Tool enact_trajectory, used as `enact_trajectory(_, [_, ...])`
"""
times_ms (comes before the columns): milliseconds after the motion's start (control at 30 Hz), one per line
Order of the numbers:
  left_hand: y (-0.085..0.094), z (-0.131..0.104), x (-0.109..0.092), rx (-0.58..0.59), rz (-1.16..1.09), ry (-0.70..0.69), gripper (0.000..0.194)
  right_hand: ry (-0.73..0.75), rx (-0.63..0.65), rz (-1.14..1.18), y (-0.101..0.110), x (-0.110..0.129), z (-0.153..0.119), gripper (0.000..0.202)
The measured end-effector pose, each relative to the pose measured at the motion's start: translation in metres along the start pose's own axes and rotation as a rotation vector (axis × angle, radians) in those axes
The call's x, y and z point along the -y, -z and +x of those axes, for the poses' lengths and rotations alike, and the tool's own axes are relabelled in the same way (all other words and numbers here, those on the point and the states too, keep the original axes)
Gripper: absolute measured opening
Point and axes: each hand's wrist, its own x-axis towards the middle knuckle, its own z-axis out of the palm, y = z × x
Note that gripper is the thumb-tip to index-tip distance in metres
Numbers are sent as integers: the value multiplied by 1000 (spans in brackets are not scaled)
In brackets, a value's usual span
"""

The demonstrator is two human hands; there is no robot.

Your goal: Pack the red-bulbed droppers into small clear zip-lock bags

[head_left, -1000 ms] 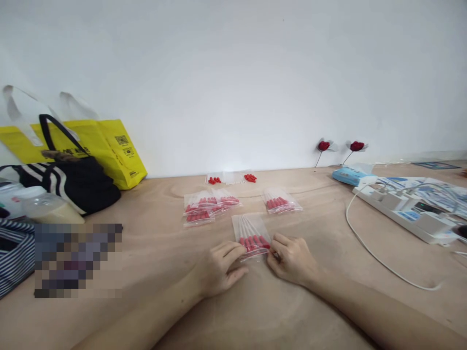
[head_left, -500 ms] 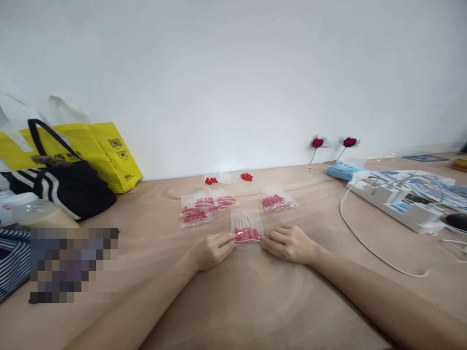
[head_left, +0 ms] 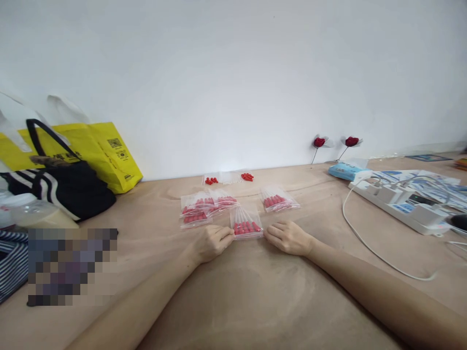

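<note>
A clear zip bag (head_left: 246,222) lies flat in front of me, with several red-ended white sticks inside and its seal strip facing me. My left hand (head_left: 215,242) pinches the bag's near left corner. At the near right corner, my right hand (head_left: 287,237) has its fingers closed on the edge. Similar filled zip bags (head_left: 197,217) overlap just beyond my left hand, and another filled bag (head_left: 278,199) lies beyond my right hand.
Loose red pieces (head_left: 247,177) and white sticks lie by the wall. On the right are a power strip (head_left: 397,209), its cable, a blue tissue pack (head_left: 348,171) and two fabric roses. A yellow bag (head_left: 116,160), black bag (head_left: 83,189) and jar stand left.
Both hands and the zip bag between them have moved slightly away from me, toward the other bags. The grip at both corners continues.
</note>
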Motion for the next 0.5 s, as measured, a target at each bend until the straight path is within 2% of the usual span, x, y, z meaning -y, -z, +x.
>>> enact_trajectory(233, [1, 7, -6, 16, -24, 77, 16, -3, -31, -22, 0, 3, 0, 19])
enact_trajectory(367, [-11, 24, -18, -8, -57, 73, 11, -53, -61, -48, 0, 7, 6, 20])
enact_trajectory(500, [-25, 39, -27, -48, -69, 15, 17, -76, -90, -66, 2, 10, 11, 23])
